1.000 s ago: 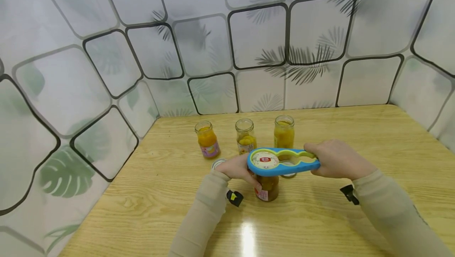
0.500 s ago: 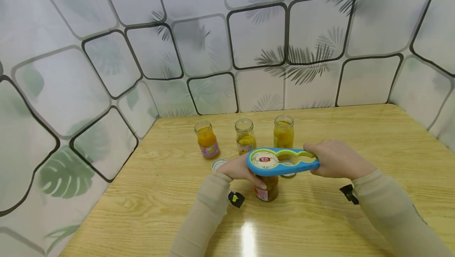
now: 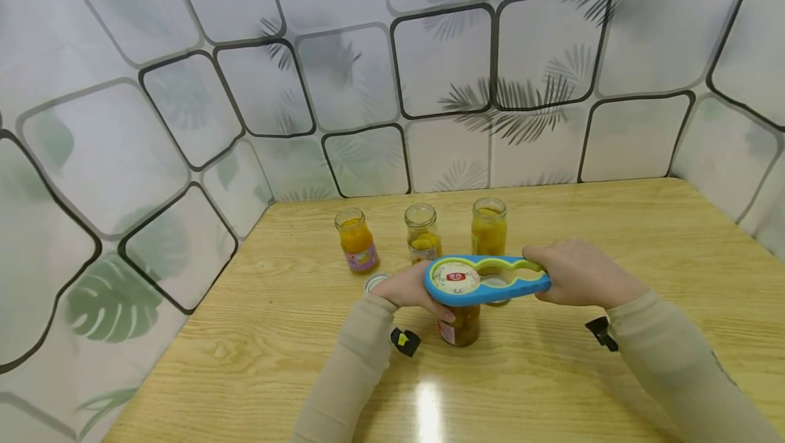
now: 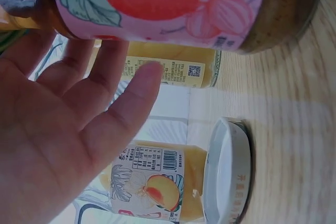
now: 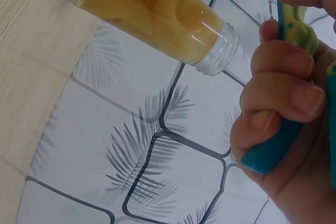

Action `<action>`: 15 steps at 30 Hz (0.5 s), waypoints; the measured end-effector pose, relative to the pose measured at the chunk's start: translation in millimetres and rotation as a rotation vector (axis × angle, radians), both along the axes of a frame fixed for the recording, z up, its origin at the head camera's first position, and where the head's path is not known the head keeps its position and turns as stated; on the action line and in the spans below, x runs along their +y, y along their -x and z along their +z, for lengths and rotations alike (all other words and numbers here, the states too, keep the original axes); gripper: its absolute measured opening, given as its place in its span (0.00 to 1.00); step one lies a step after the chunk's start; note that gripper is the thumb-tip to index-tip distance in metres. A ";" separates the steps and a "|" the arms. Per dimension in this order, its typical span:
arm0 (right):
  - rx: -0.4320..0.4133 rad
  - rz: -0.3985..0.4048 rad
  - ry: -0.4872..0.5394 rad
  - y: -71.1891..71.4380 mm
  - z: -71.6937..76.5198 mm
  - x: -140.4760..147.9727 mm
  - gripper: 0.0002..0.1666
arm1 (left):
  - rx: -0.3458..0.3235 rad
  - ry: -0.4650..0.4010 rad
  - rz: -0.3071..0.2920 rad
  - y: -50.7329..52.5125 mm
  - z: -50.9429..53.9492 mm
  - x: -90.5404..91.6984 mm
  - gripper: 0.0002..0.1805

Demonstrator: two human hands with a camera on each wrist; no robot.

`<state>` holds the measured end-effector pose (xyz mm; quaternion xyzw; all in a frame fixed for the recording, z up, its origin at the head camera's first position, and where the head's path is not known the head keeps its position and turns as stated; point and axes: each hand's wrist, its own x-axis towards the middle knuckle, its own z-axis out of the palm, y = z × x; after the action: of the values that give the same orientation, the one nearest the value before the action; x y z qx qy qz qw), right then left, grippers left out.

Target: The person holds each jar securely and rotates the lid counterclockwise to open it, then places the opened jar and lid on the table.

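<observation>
A jar (image 3: 463,327) of brownish contents with a pink label stands on the table. My left hand (image 3: 412,287) holds it just under the lid, thumb on the near side; in the left wrist view, fingers (image 4: 107,72) reach behind the jar and the little finger stands off it. A blue and lime-green jar opener (image 3: 518,287) lies flat around the jar's lid (image 3: 456,277), its large ring encircling it. My right hand (image 3: 585,274) grips the opener's handle end at the right; in the right wrist view, fingers (image 5: 283,93) curl round the handle.
Behind stand three lidless glass jars: an orange one (image 3: 358,242), a yellow one (image 3: 423,235) and another yellow one (image 3: 489,228). One loose lid (image 3: 375,282) lies left of my left hand, another (image 3: 498,282) under the opener. Patterned cloth (image 3: 448,150) borders the table (image 3: 257,334).
The jar's pink label has shifted left and shows narrower, so the jar has turned slightly. My left thumb has moved a little. The right hand and opener have hardly moved.
</observation>
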<state>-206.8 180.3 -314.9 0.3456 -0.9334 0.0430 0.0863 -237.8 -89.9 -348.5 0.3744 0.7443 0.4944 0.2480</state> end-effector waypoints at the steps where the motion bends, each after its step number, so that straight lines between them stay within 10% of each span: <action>1: 0.002 0.001 -0.003 0.0 0.1 0.0 0.20 | 0.009 0.004 -0.001 0.2 0.0 -0.2 0.37; 15: 0.010 0.002 -0.006 0.8 -0.6 0.5 0.20 | 0.020 -0.038 -0.041 2.7 -0.7 -1.6 0.38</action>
<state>-207.6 180.8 -315.5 0.3472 -0.9326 0.0386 0.0901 -240.5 -91.5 -349.3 0.3993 0.7293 0.4995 0.2433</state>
